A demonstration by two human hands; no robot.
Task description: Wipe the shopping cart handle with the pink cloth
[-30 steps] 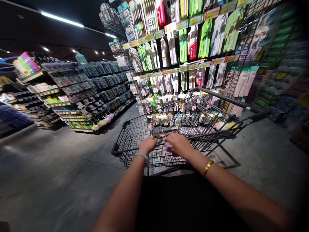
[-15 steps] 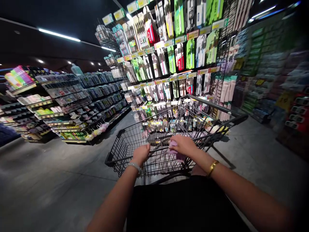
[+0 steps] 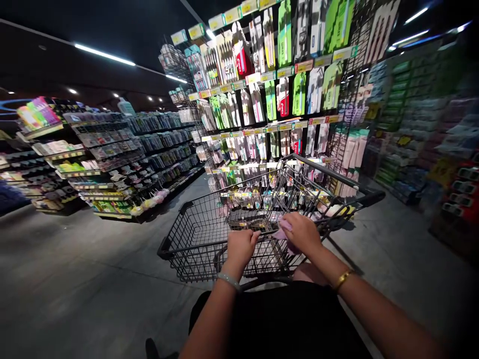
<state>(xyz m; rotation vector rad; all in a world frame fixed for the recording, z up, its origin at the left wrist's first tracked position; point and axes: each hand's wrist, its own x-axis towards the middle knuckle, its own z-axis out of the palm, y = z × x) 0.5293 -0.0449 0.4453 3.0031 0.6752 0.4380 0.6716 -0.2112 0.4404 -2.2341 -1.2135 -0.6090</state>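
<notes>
A black wire shopping cart (image 3: pixel 194 244) stands sideways in front of me, its push handle (image 3: pixel 337 179) to the right. My left hand (image 3: pixel 240 248) is closed round the cart's near top rim, a bracelet on its wrist. Further right along the same rim, my right hand (image 3: pixel 302 232) is closed on a crumpled light-purple cloth (image 3: pixel 285 227). Part of that cloth hangs down against the wire side, and the fingers' far side is hidden. Through the wires the basket shows no goods that I can make out.
Close behind the cart rises a display rack (image 3: pixel 273 124) hung with packaged toothbrushes and price labels. Stocked shelves (image 3: pixel 105 154) line the left across grey floor (image 3: pixel 93 284). More shelves (image 3: pixel 407 114) stand in dim light at the right.
My left hand has moved right along the rim, closer to the right hand. My right hand with the cloth has shifted slightly right. The rack sits a little lower in view.
</notes>
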